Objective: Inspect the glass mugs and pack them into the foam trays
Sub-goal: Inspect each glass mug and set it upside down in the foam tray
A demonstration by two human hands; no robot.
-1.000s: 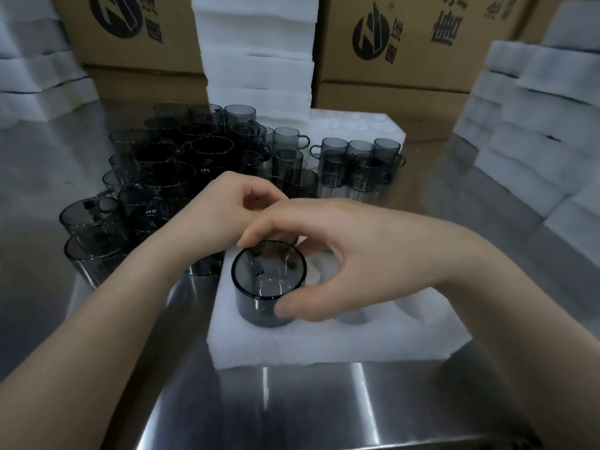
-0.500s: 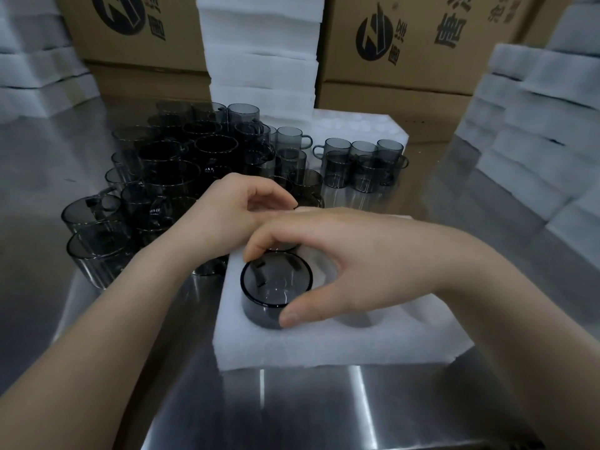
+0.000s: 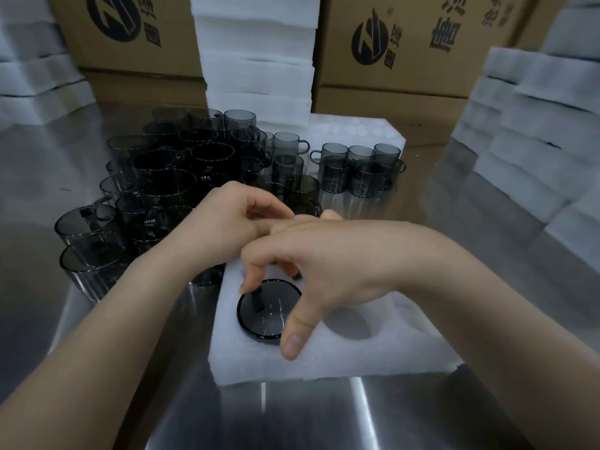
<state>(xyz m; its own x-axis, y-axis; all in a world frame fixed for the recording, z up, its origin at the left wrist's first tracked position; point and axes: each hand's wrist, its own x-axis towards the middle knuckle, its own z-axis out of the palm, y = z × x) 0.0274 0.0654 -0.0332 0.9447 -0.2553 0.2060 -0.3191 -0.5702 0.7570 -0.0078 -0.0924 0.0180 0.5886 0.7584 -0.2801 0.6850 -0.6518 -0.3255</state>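
The right hand (image 3: 324, 264) arches over the glass mug (image 3: 269, 316) in the foam tray (image 3: 406, 352), thumb and fingers pinching its rim. The left hand (image 3: 227, 225) curls behind it, its grasp hidden.

Printed in black on left box (image 3: 168, 53): round logo, small Chinese characters beside it, cropped at top. On right box (image 3: 415, 73): same logo and small characters, plus larger Chinese characters, tilted and cut off. Not surely readable.

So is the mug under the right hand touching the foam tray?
Touching. Head view: the mug sits sunk into a pocket of the foam tray.
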